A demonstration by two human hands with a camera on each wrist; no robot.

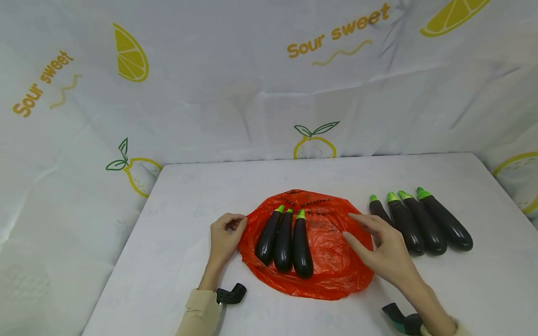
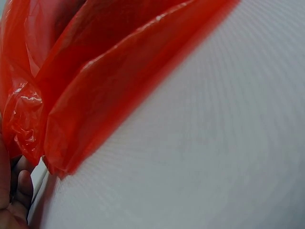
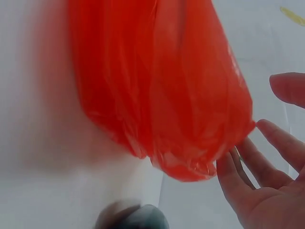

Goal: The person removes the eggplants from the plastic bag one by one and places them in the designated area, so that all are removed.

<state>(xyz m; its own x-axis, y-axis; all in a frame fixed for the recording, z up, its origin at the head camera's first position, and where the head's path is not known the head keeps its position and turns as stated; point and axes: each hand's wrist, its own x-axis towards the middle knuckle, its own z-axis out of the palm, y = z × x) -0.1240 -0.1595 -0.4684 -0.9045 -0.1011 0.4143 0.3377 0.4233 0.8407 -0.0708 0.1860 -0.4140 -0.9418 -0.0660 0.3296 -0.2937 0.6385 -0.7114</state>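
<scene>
Red plastic bag (image 1: 332, 261) lies opened out mid-bench, dark print on its inner far side. Three eggplants (image 1: 283, 245) sit side by side in it, left of its middle, dark and glossy, green stem ends pointing away from the person. Left hand (image 1: 223, 239) pinches the bag's left edge between thumb and curled fingers. Right hand (image 1: 385, 249) is at the bag's right rim, fingers spread, thumb apart; fingertips at the plastic in the right wrist view, no grip on it. Just beyond that hand, four more eggplants (image 1: 405, 228) lie in a slanted row on the white bench (image 1: 197, 191), the leftmost partly covered by the hand. Black device (image 1: 231, 295) on left wrist, beige sleeve (image 1: 201, 311) below. Behind: white cloth (image 1: 227, 60) with lemon prints, "Sour sweet" lettering.
</scene>
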